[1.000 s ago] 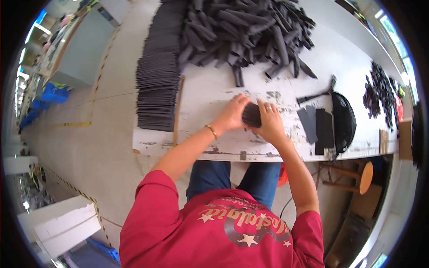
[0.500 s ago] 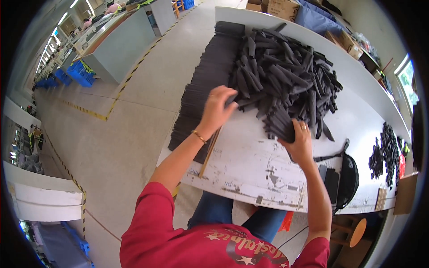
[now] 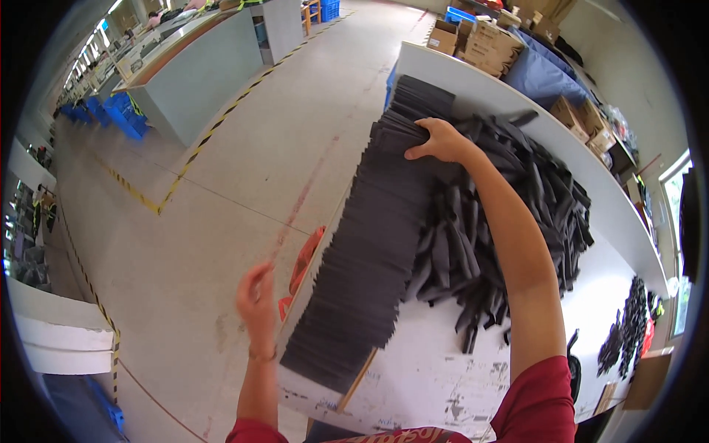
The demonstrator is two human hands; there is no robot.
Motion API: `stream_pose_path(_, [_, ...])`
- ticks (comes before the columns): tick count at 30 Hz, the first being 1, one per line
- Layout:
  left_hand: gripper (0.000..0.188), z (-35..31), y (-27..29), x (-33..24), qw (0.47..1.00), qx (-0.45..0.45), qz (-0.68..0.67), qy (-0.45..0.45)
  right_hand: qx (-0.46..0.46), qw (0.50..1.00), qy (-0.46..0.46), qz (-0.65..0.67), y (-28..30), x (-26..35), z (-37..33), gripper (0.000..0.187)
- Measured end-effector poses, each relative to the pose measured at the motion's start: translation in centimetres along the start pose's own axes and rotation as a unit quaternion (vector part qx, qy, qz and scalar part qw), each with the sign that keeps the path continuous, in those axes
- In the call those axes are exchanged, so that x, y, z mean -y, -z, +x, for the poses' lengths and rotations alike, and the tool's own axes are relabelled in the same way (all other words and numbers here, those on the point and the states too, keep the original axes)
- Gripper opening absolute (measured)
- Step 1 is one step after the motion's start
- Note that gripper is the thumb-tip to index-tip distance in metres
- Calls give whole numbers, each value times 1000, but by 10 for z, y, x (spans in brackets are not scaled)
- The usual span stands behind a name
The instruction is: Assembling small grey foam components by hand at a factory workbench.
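Right hand (image 3: 441,141) outstretched, clamped on dark strips (image 3: 399,139), left hand (image 3: 256,299) blurred, grip unclear

Finding: Production Workshop

Premises present as a factory workshop. Striped yellow-and-black tape (image 3: 159,209) marks out lanes on the hard floor (image 3: 244,170). Blue crates (image 3: 124,114) stand beside a large grey workbench (image 3: 207,85). Batch quantities noted: dark flat pieces (image 3: 362,244) packed in a row along the left edge of the worn white tabletop (image 3: 406,387), with a heap of dark tubes (image 3: 546,192) alongside. Cardboard boxes (image 3: 491,46) sit beyond the tabletop's far edge.
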State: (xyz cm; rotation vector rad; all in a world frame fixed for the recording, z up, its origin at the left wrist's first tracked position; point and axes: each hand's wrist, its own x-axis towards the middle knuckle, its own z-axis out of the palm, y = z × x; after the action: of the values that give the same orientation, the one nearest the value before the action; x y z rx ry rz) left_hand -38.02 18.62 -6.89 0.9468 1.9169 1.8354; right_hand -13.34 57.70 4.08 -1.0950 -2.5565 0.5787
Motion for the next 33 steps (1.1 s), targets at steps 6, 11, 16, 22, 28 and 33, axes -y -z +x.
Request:
stream_pose_path(6, [17, -40, 79, 40, 976, -109, 65, 175, 181, 973, -116, 85, 12, -30, 68, 72])
stream_pose_path(11, [19, -37, 81, 43, 966, -120, 86, 214, 189, 976, -104, 5, 29, -46, 79, 95])
stream_pose_path(16, [21, -31, 69, 44, 961, -56, 48, 266, 94, 990, -74, -71, 24, -50, 78, 91])
stream_pose_path(22, [24, -9, 44, 36, 964, -7, 46, 261, -15, 979, -69, -192, -4, -54, 70, 93])
stream_pose_path(28, [36, 114, -59, -24, 982, 113, -66, 133, 2, 992, -19, -125, 3, -48, 74, 86])
stream_pose_path(33, [53, 208, -193, -43, 963, 221, -153, 24, -70, 968, -23, -239, 2, -47, 69, 116])
